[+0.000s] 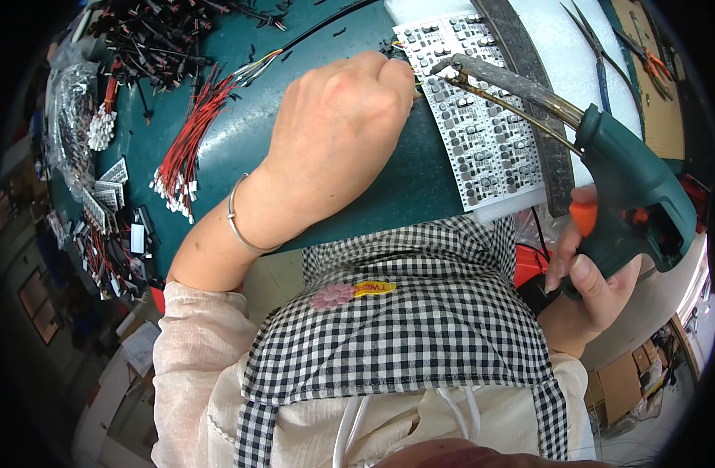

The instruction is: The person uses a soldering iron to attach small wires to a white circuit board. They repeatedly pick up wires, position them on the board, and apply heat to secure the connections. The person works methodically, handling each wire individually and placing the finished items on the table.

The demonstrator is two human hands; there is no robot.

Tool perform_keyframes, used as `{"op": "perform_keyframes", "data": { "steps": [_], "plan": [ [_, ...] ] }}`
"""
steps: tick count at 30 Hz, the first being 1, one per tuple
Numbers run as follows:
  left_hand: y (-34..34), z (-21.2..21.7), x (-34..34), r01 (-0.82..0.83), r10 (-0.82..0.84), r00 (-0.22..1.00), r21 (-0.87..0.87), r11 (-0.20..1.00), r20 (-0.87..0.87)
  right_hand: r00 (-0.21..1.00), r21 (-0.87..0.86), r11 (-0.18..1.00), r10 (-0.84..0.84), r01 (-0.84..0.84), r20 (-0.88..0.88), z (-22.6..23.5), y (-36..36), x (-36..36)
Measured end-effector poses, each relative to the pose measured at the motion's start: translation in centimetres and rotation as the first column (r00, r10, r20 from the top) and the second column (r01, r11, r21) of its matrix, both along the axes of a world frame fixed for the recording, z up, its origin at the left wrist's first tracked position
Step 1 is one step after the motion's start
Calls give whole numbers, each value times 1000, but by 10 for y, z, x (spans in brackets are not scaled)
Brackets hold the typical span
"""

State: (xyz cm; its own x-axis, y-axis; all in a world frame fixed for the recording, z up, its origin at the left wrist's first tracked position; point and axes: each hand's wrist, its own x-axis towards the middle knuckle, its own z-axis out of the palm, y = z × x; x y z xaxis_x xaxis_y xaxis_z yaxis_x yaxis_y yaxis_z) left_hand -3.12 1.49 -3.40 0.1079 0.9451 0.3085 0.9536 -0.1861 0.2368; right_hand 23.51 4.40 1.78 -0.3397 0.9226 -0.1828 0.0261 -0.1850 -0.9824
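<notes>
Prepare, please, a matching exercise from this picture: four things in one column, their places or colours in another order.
1. Soldering gun
2. Bracelet
3. Apron
4. Sheet of circuit boards

A. Black and white checks
B. Around the left wrist
C. White, just right of the left hand
D. Held in the right hand

Right pairs: 1-D, 2-B, 3-A, 4-C

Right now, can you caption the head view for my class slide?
Right hand holding a soldering gun over a circuit panel, left hand curled by the panel's edge.
</notes>
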Motion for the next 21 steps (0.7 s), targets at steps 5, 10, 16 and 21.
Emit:
{"op": "perform_keyframes", "data": {
  "steps": [5, 10, 16, 21],
  "plan": [
    [0, 3, -1, 10, -10, 1000, -6, 1000, 21, 1000, -1, 1000, -8, 8, -7, 2, -1, 2],
    [10, 4, -14, 56, -48, 982, -44, 997, 183, 1000, -31, 999, 24, -23, 10, 6, -2, 12],
    [11, 6, -18, 105, -82, 969, -89, 990, 231, 999, -64, 998, 21, -19, 26, 2, -6, 11],
    [8, 7, -13, 88, -80, 984, -46, 995, 159, 999, -75, 997, 6, -4, 33, 0, -9, 9]
  ]
}}
